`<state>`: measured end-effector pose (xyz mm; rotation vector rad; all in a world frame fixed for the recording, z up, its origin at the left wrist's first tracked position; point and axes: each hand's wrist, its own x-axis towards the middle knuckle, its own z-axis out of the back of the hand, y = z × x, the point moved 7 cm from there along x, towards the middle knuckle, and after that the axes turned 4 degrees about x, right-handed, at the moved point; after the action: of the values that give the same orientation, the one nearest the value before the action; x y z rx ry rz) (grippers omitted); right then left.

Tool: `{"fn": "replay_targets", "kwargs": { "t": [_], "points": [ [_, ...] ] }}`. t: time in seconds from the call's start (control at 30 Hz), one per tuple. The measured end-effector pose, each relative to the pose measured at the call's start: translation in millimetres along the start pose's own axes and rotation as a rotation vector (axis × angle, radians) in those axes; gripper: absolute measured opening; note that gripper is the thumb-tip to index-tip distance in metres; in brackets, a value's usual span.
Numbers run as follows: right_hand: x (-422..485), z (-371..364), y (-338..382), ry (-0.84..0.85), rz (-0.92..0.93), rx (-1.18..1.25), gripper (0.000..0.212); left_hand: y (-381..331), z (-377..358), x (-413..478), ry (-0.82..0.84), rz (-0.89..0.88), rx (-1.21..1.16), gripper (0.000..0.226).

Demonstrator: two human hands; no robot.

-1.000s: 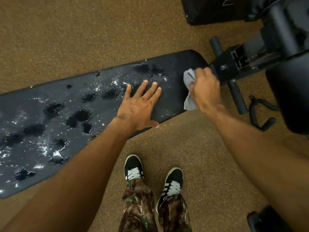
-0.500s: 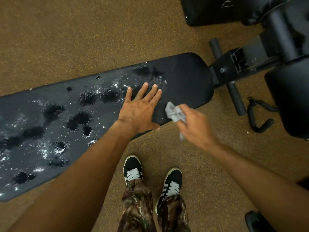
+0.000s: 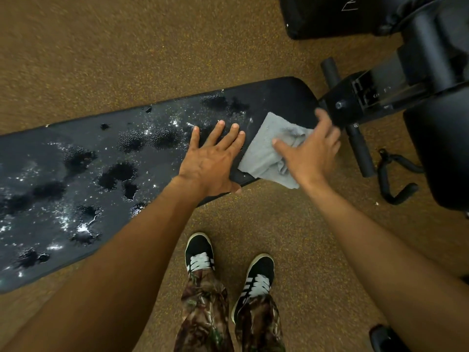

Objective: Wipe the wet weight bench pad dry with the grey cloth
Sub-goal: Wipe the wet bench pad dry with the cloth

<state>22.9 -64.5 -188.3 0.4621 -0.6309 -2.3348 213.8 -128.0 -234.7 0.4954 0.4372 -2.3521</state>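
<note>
water beads and dark blotches cover most of the black pad point(image 3: 76, 179), which runs from the lower left up to a rounded end at the right. the cloth point(image 3: 266, 153) lies opened out on that right end, its near corner hanging just past the pad's near edge. the right hand point(image 3: 308, 154) lies flat on the cloth's right side with fingers spread, thumb pointing left across the fabric, fingertips reaching toward the pad's end; it pinches nothing. the left hand point(image 3: 212, 163) rests palm down on the pad just left of the cloth, fingers straight and a little apart, thumb at the near edge. the strip of pad around the cloth looks matte and free of drops. past the pad's end sits the black frame point(image 3: 355, 102) with a foam roller point(image 3: 360, 151). below, two black shoes point(image 3: 199, 252) stand on the brown floor point(image 3: 127, 52).
</note>
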Motion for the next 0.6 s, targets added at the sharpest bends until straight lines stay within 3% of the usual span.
{"fn": "replay_targets", "kwargs": {
  "t": [0.07,0.13,0.17,0.3,0.6],
  "points": [
    [-10,-2,27,-0.086,0.311,-0.304,0.073,-1,0,0,0.005,0.001,0.003,0.127],
    [-23,-16,38,-0.012,0.524,-0.405,0.051,-1,0,-1,0.003,0.004,0.004,0.126],
    [-28,-28,34,0.064,0.565,-0.456,0.050,-1,0,-1,0.002,0.005,0.004,0.125],
    [-36,-65,-3,0.342,0.459,-0.597,0.068,-1,-1,-1,-0.021,0.001,0.022,0.124],
    [32,-66,8,0.228,0.325,-0.422,0.057,0,-2,-2,-0.023,-0.005,0.046,0.122]
  ]
}}
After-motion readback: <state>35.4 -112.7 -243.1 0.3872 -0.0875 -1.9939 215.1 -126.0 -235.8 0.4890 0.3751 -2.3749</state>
